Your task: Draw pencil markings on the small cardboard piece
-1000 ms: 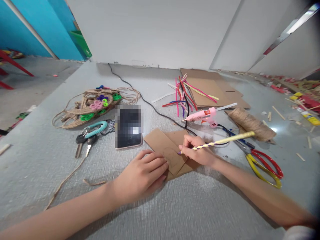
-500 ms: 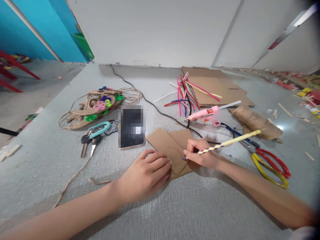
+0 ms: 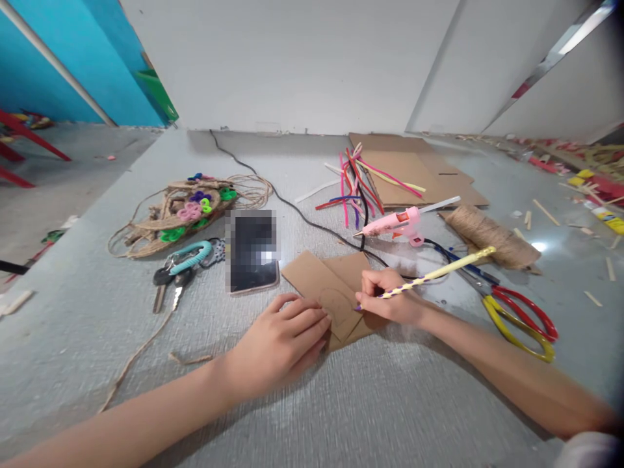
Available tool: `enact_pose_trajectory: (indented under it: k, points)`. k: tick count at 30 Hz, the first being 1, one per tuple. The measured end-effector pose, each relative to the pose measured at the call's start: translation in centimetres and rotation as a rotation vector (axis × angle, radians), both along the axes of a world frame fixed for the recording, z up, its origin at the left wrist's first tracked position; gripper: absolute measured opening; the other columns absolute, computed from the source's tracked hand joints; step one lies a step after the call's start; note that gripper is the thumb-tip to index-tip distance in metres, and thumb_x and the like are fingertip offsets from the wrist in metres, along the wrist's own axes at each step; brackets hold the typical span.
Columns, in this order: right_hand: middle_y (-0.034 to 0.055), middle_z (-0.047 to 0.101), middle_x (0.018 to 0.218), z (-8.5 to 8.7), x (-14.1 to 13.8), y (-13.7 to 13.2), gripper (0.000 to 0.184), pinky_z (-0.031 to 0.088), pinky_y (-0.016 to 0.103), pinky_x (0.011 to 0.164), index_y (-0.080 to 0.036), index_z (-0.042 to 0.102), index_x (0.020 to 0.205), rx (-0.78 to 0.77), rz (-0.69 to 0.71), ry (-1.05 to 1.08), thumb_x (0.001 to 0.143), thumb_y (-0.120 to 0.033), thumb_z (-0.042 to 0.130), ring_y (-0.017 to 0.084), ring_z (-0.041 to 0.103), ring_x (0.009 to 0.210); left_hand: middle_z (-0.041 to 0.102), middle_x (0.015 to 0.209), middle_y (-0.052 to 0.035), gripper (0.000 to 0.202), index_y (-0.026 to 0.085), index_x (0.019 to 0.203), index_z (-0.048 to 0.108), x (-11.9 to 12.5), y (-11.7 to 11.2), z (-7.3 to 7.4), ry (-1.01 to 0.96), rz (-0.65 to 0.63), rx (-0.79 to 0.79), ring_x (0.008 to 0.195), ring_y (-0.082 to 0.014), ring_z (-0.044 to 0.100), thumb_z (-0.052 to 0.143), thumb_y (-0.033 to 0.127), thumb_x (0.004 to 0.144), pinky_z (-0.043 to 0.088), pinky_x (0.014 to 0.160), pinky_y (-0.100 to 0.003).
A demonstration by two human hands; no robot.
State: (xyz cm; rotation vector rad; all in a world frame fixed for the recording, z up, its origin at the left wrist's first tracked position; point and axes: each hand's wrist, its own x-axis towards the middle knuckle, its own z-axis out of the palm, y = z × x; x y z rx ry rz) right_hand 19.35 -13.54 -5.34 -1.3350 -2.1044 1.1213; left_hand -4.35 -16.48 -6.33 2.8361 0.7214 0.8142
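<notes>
My right hand [image 3: 390, 297] is closed round a yellow pencil [image 3: 439, 272] with purple marks, its tip close to a piece of cardboard [image 3: 312, 276]. A faint rounded outline is drawn on that piece, which lies over another bit of cardboard [image 3: 355, 264]. Flat on the cardboard's lower left edge rests my left hand [image 3: 287, 338], fingers stretched out and holding it down. Just beyond my right hand lies a pink glue gun [image 3: 394, 224] with a clear stick in its back end.
Scissors [image 3: 519, 318] and a twine spool [image 3: 492, 237] lie to the right. Pipe cleaners [image 3: 353, 182] rest by cardboard sheets [image 3: 414, 172] at the back. A phone [image 3: 252, 253], keys [image 3: 178, 276] and a twine piece with coloured flowers [image 3: 180, 211] are left. A black cord [image 3: 305, 214] crosses the surface.
The whole view has shifted slightly, so things sit a little further left. Both hands keep their places on the cardboard, and the pencil stays in my right hand.
</notes>
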Motion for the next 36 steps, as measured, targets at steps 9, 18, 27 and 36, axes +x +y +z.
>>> enact_pose_trajectory:
  k: [9, 18, 27, 36]
  points:
    - [-0.0016, 0.056, 0.067, 0.5, -0.1, -0.4, 0.022, 0.038, 0.024, 0.055, -0.02, 0.054, 0.077, 0.287, -0.291, 0.154, 0.084, -0.041, 0.057, 0.01, 0.05, 0.059, 0.065, 0.114, -0.0105, 0.035, 0.012, 0.124, 0.05, -0.1, 0.2, 0.6, 0.029, -0.125, -0.028, 0.106, -0.0203, 0.061, 0.045, 0.019, 0.091, 0.05, 0.088, -0.036]
    - [0.0153, 0.059, 0.114, 2.3, -0.7, -2.8, 0.056, 0.044, 0.046, 0.083, -0.019, 0.049, 0.104, 0.386, 0.132, -0.423, 0.064, -0.05, 0.074, 0.031, 0.058, 0.101, 0.053, 0.129, -0.0173, 0.033, 0.011, 0.12, 0.049, -0.6, 0.3, 0.2, 0.085, 0.055, -0.055, 0.128, -0.0299, 0.043, 0.046, 0.024, 0.09, 0.044, 0.097, -0.049]
    - [0.01, 0.046, 0.135, 4.1, 0.7, -1.1, 0.038, 0.037, 0.042, 0.1, -0.026, 0.043, 0.119, 0.223, 0.16, -0.07, 0.084, -0.033, 0.057, 0.024, 0.046, 0.122, 0.06, 0.123, -0.0088, 0.03, 0.015, 0.113, 0.056, -0.4, 0.1, 0.2, 0.115, 0.078, -0.087, 0.118, -0.0266, 0.052, 0.044, 0.031, 0.092, 0.035, 0.101, -0.05]
    - [0.0005, 0.058, 0.072, 0.3, -1.0, -0.8, 0.019, 0.04, 0.027, 0.056, -0.022, 0.06, 0.082, 0.205, -0.186, 0.286, 0.085, -0.04, 0.054, 0.013, 0.052, 0.062, 0.056, 0.131, -0.0085, 0.037, 0.015, 0.124, 0.055, -0.3, 0.1, -0.2, 0.12, 0.133, -0.061, 0.12, -0.0273, 0.051, 0.042, 0.032, 0.093, 0.038, 0.099, -0.048]
